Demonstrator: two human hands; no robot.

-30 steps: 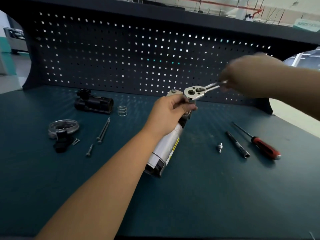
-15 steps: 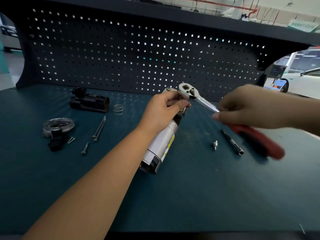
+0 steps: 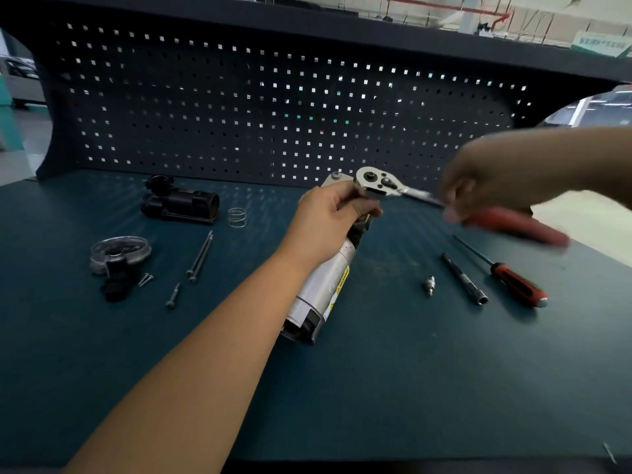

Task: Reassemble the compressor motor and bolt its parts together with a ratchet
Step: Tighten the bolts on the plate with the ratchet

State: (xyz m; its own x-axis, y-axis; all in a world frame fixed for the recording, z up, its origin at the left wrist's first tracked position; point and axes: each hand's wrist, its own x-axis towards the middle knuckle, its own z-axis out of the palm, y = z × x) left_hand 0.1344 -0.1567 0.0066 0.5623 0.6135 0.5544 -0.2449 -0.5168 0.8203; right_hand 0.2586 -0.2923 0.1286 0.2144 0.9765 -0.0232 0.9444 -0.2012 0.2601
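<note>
Compressor motor (image 3: 325, 289): propped at a slant near the middle of the bench top (image 3: 376, 388), lower end on the surface, flanged upper end raised toward the pegboard (image 3: 273, 107). Left hand (image 3: 328, 217): wrapped round the upper end, just below the flange. Right hand (image 3: 485, 179): blurred, apparently closed round the ratchet (image 3: 379, 183) at the junction of steel shank and red grip. Ratchet head seated at the top of the motor, just beside the left fingers. Hands apart, linked only through tool and motor. Handling, by judgement: metal body, rigid, probably fairly heavy, smooth-skinned and liable to rotate under torque. Grip high, close to the bolt, with the foot braced against the bench. Surface: dark teal, matt, flat. To the left: black housing (image 3: 181, 203), spring (image 3: 237, 217), clear disc (image 3: 119, 249), two long bolts (image 3: 200, 256), short bolt (image 3: 173, 295). To the right: small socket (image 3: 430, 284), extension bar (image 3: 463, 277), red-handled screwdriver (image 3: 516, 283). Beyond the pegboard: a bright hall, out of focus.
</note>
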